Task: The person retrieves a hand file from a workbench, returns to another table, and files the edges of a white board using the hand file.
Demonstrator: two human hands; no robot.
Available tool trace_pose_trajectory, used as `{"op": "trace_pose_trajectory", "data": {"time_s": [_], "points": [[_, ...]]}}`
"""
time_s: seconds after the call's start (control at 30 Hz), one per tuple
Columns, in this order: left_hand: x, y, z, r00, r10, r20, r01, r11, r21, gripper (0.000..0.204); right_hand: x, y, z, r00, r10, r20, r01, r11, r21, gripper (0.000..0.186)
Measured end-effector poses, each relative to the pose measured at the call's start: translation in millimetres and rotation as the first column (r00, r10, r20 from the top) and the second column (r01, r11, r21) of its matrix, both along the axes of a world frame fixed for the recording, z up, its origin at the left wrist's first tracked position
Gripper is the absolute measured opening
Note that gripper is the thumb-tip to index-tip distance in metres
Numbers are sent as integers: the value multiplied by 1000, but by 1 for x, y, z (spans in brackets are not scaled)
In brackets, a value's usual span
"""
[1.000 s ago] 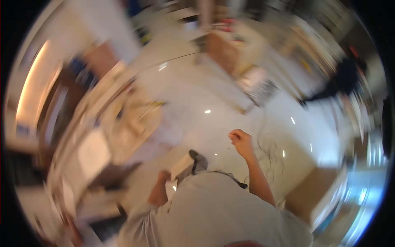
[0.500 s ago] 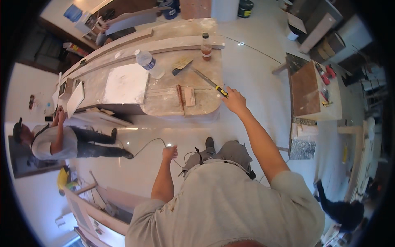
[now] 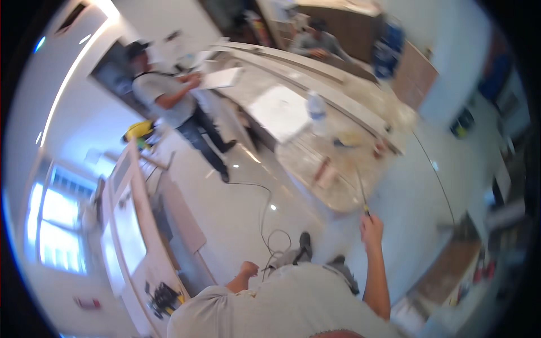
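Observation:
My right hand (image 3: 372, 230) is closed round a long thin tool with a yellow-and-black handle (image 3: 366, 211). The tool's slim metal shaft (image 3: 360, 185) points at the rounded end of a dusty workbench (image 3: 332, 198); motion blur hides its exact kind. Away from the bench, my left hand (image 3: 248, 268) hangs low beside my body, fingers loosely curled with nothing seen in them. Lying on the bench are a wide brush (image 3: 348, 139), a brown-handled tool (image 3: 323, 167), a small wood block (image 3: 327, 178) and a white board (image 3: 280, 112). A clear plastic bottle (image 3: 316, 107) stands among them.
A co-worker (image 3: 169, 96) stands at the bench's far left holding a white panel; another person (image 3: 318, 45) is behind it. A cable (image 3: 265, 211) loops over the floor near my feet. At left stands a wooden frame (image 3: 135, 225); power tools (image 3: 163, 298) lie on it.
My view has swung left, bringing a window and the wooden frame into fuller sight. The tool stays in my right hand, now nearer my body. The small dark-capped bottle is now blurred.

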State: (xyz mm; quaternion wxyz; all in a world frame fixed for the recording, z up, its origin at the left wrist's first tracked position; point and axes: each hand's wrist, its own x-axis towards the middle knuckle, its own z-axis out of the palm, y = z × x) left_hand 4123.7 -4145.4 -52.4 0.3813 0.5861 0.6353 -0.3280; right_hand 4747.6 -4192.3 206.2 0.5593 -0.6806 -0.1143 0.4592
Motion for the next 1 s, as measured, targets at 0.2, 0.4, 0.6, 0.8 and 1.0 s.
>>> {"op": "trace_pose_trajectory", "data": {"time_s": [0.2,0.4,0.6,0.8,1.0], "points": [[97,11,29,862,386,327,-440,892,105,22,-71,79,129,922,115,370,-331,730,598,18],[91,42,50,635,340,694,-642,731,230,17,-150,179,220,895,79,439,-431,414,802,25],[25,4,32,309,677,668,-863,495,-103,14,-181,243,205,968,15,252,-227,485,845,28],[-99,-47,-4,943,-160,293,47,932,359,36,-191,305,196,994,-84,76,-32,443,896,28],[-163,44,8,896,-171,411,-32,897,441,39,-185,378,183,930,7,-367,265,680,683,37]]}}
